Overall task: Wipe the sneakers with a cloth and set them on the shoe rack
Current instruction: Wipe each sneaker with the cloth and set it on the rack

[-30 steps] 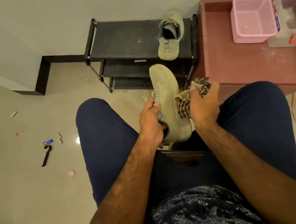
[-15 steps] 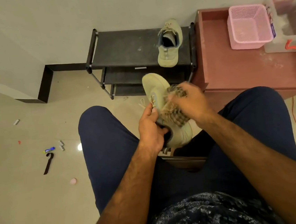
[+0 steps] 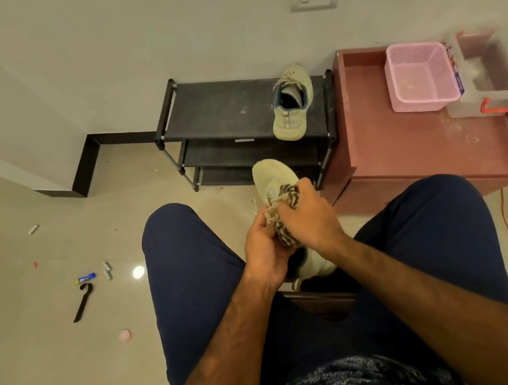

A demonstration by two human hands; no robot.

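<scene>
Sneaker (image 3: pixel 271 178) is getting wiped, left hand (image 3: pixel 263 249) gripping its heel end and right hand (image 3: pixel 309 218) clenching the checked cloth (image 3: pixel 286 235) on its laces, likely heading next for the shoe rack (image 3: pixel 223 111).

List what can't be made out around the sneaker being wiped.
Head view:
- Midsection of the held sneaker: covered by the cloth and right hand.
- Grip of the left hand: hidden by the sneaker.
- The clear container beside the pink basket: blurred, contents unreadable.
- Lower shelves of the shoe rack: partly blocked by its top shelf.
</scene>
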